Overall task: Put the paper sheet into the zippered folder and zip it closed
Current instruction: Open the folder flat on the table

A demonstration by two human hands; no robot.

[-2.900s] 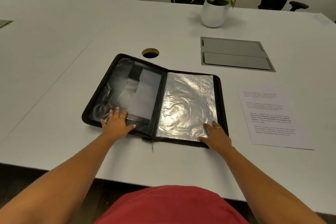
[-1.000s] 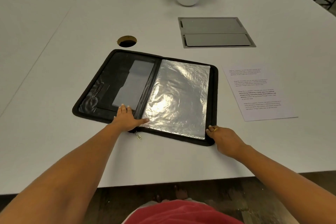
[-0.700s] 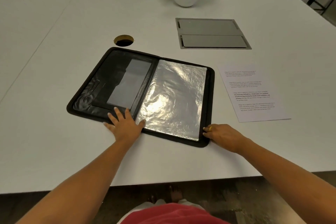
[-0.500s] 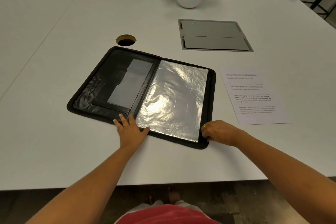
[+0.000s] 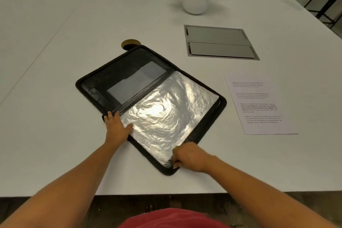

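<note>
The zippered folder point(image 5: 129, 79) lies open and flat on the white desk point(image 5: 55, 52). It sits turned at a slant. Its middle fold runs from near the left hand up and away to the right. One corner points at the person and the far corner touches the round hole point(image 5: 129, 42) in the desk. The left half is black with pockets. The right half has a shiny clear sleeve point(image 5: 166, 116) on top.

The left hand point(image 5: 117, 126) lies flat on the near end of the fold. Its fingers are straight, and the thumb rests on the sleeve. The right hand point(image 5: 188, 155) is at the corner closest to the person. Its fingers are curled tight on the folder's edge there.

The paper sheet point(image 5: 259, 105) is not in the folder. It lies flat on the desk just to the right, not touching it. The printed side is up. Its long side points away from the person, with the top of the words at the far end.

Farther back are a grey metal hatch point(image 5: 220, 42) and a plant in a white pot point(image 5: 197, 0).
</note>
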